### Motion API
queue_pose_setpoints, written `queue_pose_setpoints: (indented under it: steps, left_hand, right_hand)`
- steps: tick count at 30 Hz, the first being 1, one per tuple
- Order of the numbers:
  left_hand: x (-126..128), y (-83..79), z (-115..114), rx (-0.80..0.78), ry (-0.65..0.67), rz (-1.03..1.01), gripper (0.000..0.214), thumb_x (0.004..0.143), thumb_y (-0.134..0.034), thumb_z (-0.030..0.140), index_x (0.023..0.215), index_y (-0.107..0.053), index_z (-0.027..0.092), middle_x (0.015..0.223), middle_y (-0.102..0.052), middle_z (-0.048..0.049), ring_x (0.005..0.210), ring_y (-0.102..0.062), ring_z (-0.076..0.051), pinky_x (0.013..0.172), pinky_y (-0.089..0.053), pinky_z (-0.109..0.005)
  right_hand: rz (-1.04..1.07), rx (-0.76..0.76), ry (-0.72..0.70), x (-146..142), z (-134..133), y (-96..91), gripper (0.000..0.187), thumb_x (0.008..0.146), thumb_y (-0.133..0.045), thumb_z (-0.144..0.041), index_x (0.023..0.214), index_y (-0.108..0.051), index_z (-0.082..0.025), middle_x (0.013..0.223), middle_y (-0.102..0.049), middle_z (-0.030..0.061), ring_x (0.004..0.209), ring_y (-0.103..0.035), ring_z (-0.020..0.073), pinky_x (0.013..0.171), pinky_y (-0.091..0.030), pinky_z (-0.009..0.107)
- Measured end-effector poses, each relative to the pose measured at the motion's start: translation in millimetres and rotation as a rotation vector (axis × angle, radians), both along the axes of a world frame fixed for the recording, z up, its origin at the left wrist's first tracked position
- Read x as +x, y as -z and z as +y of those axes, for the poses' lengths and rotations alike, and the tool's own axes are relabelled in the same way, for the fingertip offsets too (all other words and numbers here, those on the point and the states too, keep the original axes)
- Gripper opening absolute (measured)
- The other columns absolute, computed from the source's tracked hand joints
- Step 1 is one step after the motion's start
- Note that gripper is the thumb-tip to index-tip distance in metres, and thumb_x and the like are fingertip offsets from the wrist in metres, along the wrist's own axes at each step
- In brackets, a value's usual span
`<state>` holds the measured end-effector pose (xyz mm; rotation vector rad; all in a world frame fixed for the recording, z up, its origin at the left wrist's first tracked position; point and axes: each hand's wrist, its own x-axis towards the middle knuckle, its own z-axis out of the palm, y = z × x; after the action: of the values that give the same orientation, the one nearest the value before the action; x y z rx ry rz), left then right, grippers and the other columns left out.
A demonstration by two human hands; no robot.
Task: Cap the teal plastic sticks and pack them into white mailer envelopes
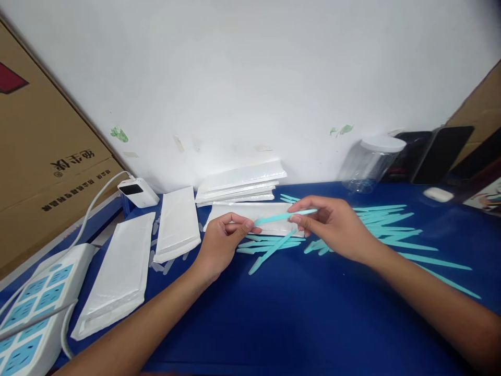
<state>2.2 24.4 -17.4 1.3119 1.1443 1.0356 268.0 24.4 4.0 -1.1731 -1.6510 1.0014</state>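
Observation:
A turquoise eyebrow razor (276, 217) is held level between my two hands, above the blue table. My left hand (223, 241) pinches its left end between thumb and fingers. The thumb and fingers of my right hand (338, 228) close on its right part. Just below lies a small group of similar razors (270, 256), one slanting across the others. Many more turquoise razors (395, 230) fan out to the right, partly hidden by my right hand and forearm. Behind my hands lies a white padded envelope (235, 210), partly covered.
More white envelopes (242, 180) are stacked against the wall, and two (178, 224) lie at left with small clear pieces (156, 266) between. A power strip (47, 297), cables and a white device (139, 193) stand left. A clear jar (368, 167) and earbud case (438, 195) are right.

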Motion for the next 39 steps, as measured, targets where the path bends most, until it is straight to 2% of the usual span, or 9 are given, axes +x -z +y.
queue_pose_setpoints:
  steps: [5,9,12,15,21,24,27,33,39]
  left_hand:
    - [0,2.4,1,-0.022,0.010,-0.023,0.040,0.088,-0.083,0.056,0.091,-0.069,0.019,0.091,-0.085,-0.0094,0.078,-0.072,-0.018,0.070,-0.047,-0.028]
    - [1,1.3,0,0.048,0.018,0.129,0.040,0.093,-0.075,0.059,0.091,-0.071,0.019,0.084,-0.082,-0.0062,0.076,-0.069,-0.019,0.072,-0.047,-0.030]
    - [0,-6.0,-4,0.225,-0.070,0.427,0.046,0.097,-0.066,0.063,0.080,-0.068,0.021,0.064,-0.065,0.0003,0.060,-0.053,-0.015,0.060,-0.036,-0.030]
    - [-3,-16.4,-9,0.488,-0.144,0.696,0.042,0.095,-0.067,0.063,0.084,-0.070,0.022,0.066,-0.052,0.0020,0.062,-0.048,-0.016,0.060,-0.034,-0.031]
    - [-6,-12.7,-12,0.639,0.203,0.942,0.085,0.074,-0.073,0.086,0.128,-0.071,0.021,0.106,-0.067,-0.0070,0.076,-0.064,-0.022,0.063,-0.044,-0.033]
    - [-6,-3.8,-10,0.592,0.330,0.990,0.094,0.071,-0.071,0.090,0.134,-0.069,0.020,0.111,-0.068,-0.0086,0.080,-0.068,-0.025,0.064,-0.047,-0.035]
    - [-6,-1.2,-8,0.551,0.348,0.991,0.079,0.080,-0.072,0.081,0.130,-0.070,0.020,0.111,-0.070,-0.0081,0.088,-0.071,-0.026,0.070,-0.050,-0.036]
    - [-5,-4.8,-7,0.570,0.321,1.032,0.055,0.089,-0.076,0.066,0.120,-0.070,0.022,0.115,-0.068,-0.0061,0.086,-0.071,-0.024,0.072,-0.051,-0.036]
    - [-4,-1.9,-5,0.661,0.371,1.168,0.040,0.098,-0.067,0.059,0.109,-0.067,0.020,0.109,-0.070,-0.0058,0.078,-0.069,-0.022,0.067,-0.049,-0.033]
  right_hand:
    - [0.001,-0.012,0.010,-3,0,6.7,0.041,0.087,-0.081,-0.056,0.103,-0.078,-0.017,0.068,-0.071,0.0030,0.060,-0.065,0.0180,0.056,-0.052,0.030]
    - [-0.158,0.121,-0.017,0,3,10.7,0.030,0.096,-0.073,-0.050,0.101,-0.076,-0.021,0.086,-0.075,0.0045,0.068,-0.065,0.0181,0.062,-0.051,0.031]
    - [-0.297,0.167,-0.132,1,3,14.2,0.023,0.101,-0.068,-0.045,0.103,-0.076,-0.023,0.101,-0.077,0.0051,0.086,-0.069,0.0207,0.075,-0.054,0.033]
    - [-0.379,0.161,-0.184,-1,3,18.7,0.019,0.102,-0.067,-0.040,0.105,-0.077,-0.025,0.108,-0.074,0.0062,0.092,-0.070,0.0214,0.079,-0.054,0.034]
    - [-0.523,0.354,-0.276,-9,-4,18.9,0.014,0.102,-0.070,-0.035,0.107,-0.076,-0.024,0.105,-0.073,0.0066,0.109,-0.062,0.0259,0.097,-0.050,0.042]
    - [-0.625,0.367,-0.316,-13,-9,18.2,0.041,0.097,-0.075,-0.049,0.131,-0.072,-0.026,0.117,-0.070,0.0083,0.115,-0.058,0.0289,0.102,-0.048,0.048]
    - [-0.718,0.387,-0.337,-17,-12,20.9,0.045,0.098,-0.074,-0.047,0.134,-0.069,-0.022,0.117,-0.068,0.0097,0.114,-0.057,0.0297,0.102,-0.047,0.049]
    - [-0.791,0.356,-0.294,-27,-13,26.4,0.017,0.104,-0.068,-0.034,0.105,-0.067,-0.017,0.105,-0.069,0.0076,0.105,-0.057,0.0276,0.092,-0.048,0.042]
    - [-1.149,0.634,-0.191,-47,-19,36.5,0.011,0.104,-0.058,-0.017,0.104,-0.068,-0.012,0.101,-0.067,0.0135,0.100,-0.056,0.0303,0.089,-0.045,0.042]
